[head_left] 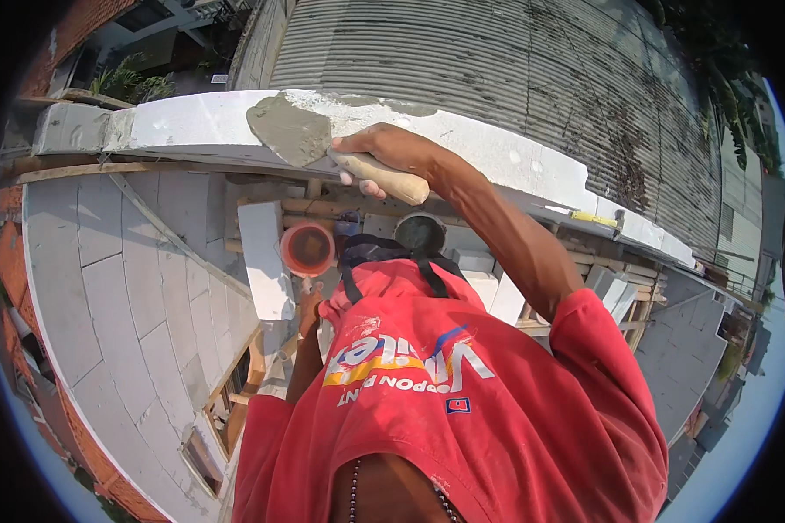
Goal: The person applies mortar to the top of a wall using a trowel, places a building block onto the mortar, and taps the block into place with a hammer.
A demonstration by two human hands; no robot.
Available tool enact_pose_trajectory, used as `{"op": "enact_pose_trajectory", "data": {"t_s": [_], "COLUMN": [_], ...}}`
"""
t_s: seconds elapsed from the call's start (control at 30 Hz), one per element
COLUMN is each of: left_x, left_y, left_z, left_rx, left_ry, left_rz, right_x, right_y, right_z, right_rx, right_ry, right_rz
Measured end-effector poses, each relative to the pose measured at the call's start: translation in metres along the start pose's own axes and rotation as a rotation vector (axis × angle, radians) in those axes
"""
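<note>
My right hand (388, 152) is closed around the pale wooden handle of a trowel (392, 181). Its blade points left over the top of a white block wall (183, 120) and is coated with wet grey mortar (292, 131). More mortar is smeared thinly along the wall top, just beyond my fingers. Lower down, my left hand (310, 301) hangs beside a red bucket (307, 249), fingers partly showing and slightly apart, with nothing visible in them. The bucket contains something brownish.
A dark bucket (419, 232) stands close to my body on the bamboo scaffold (323, 207). A white block (267, 261) leans left of the red bucket. A yellow tool (593, 218) lies on the wall to the right. Corrugated roofing (462, 65) extends behind the wall.
</note>
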State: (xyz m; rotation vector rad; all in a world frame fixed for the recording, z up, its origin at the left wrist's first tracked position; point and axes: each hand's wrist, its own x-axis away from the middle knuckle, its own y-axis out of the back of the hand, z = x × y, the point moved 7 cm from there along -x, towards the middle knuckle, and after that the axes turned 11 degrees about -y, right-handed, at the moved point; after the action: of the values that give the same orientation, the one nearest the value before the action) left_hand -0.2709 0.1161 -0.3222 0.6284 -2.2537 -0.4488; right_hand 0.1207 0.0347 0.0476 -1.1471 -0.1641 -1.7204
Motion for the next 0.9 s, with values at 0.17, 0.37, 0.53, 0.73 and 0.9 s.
{"op": "enact_pose_trajectory", "data": {"t_s": [0.17,0.37,0.53,0.73,0.9], "left_x": [-0.044,-0.107,-0.142,-0.084,0.068], "left_y": [0.011,0.051,0.058,-0.022,-0.160], "left_z": [-0.021,-0.078,-0.134,-0.244,-0.423], "left_rx": [-0.111,-0.327,-0.495,-0.670,-0.594], "left_ry": [-0.053,-0.181,-0.285,-0.490,-0.783], "left_rz": [0.237,0.473,0.650,0.908,1.133], "right_x": [0.041,0.121,0.182,0.185,0.180], "right_y": [0.036,0.026,-0.019,-0.089,-0.081], "right_z": [-0.049,-0.135,-0.238,-0.371,-0.441], "right_rx": [-0.021,-0.194,-0.562,-1.217,-1.714], "right_ry": [0.011,0.100,0.221,0.610,0.646], "right_rz": [-0.135,-0.316,-0.425,-0.686,-1.014]}}
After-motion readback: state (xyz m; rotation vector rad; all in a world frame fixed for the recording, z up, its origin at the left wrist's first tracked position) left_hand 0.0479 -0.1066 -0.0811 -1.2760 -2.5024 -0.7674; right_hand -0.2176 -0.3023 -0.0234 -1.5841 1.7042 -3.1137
